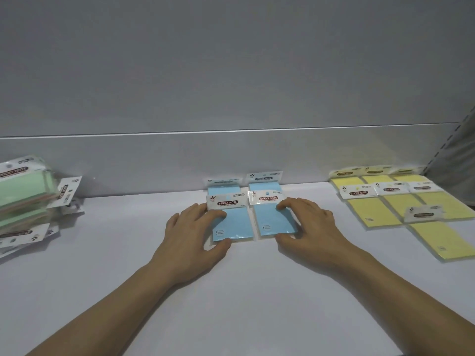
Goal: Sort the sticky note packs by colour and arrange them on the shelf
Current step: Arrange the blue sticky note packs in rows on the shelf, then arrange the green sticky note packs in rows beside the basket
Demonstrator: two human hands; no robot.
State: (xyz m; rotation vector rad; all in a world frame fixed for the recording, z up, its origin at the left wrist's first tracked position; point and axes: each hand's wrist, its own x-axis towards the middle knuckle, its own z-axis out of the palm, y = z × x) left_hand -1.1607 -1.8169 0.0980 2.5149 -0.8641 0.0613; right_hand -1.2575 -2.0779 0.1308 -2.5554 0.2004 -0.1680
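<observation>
A person is reaching both hands onto a white shelf [231,304]. The left hand [190,227] is holding the left blue pack [234,224] of sticky notes, fingers curled over its outer edge and thumb hooking its near corner. The right hand [308,222] is gripping the right blue pack [270,219] the same way. Both are lying flat side by side mid-shelf, overlapping two more blue packs [223,187] at the back wall. Yellow packs [372,209] are lying in rows to the right; a green stack [23,196] is leaning at the left. The packs are probably light, flat and slippery in their plastic wrap, so taking the stiff pad by its edges, not the floppy label flap, is looking safest.
</observation>
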